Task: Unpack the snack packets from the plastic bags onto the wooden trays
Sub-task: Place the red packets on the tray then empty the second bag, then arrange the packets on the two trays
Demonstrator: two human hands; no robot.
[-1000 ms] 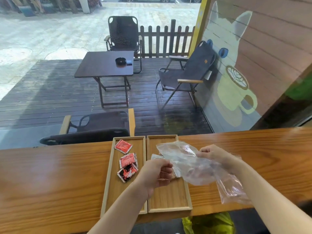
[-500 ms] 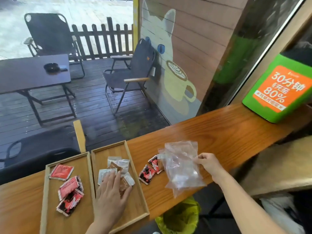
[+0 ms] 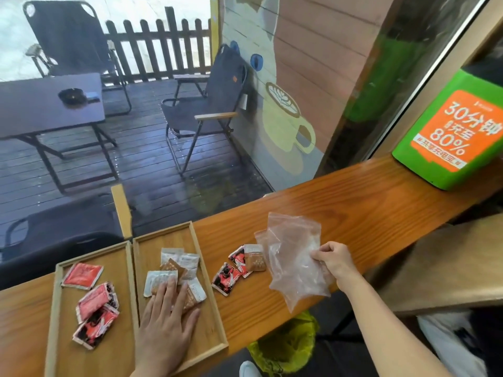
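**Snack packets spread over trays and counter**

Two wooden trays are seen side by side on a wooden counter [image 3: 353, 213] by a window. Three red packets [image 3: 94, 300] are laid in the left tray [image 3: 53, 322]. In the right tray [image 3: 215, 317], a cluster of white and brown packets [image 3: 179, 263] is pressed under the left hand [image 3: 166, 325], whose fingers [image 3: 170, 292] are spread flat and apart, gripping nothing. Just beyond the right tray's edge, two red-and-black packets [image 3: 231, 270] and one brown packet [image 3: 254, 258] are left on the bare counter. Beside them, clear plastic bags [image 3: 291, 254] are held up by the right hand [image 3: 333, 261], its fingers pinched together on the plastic. A green and orange box [image 3: 449, 131] is seen at the counter's far right end.
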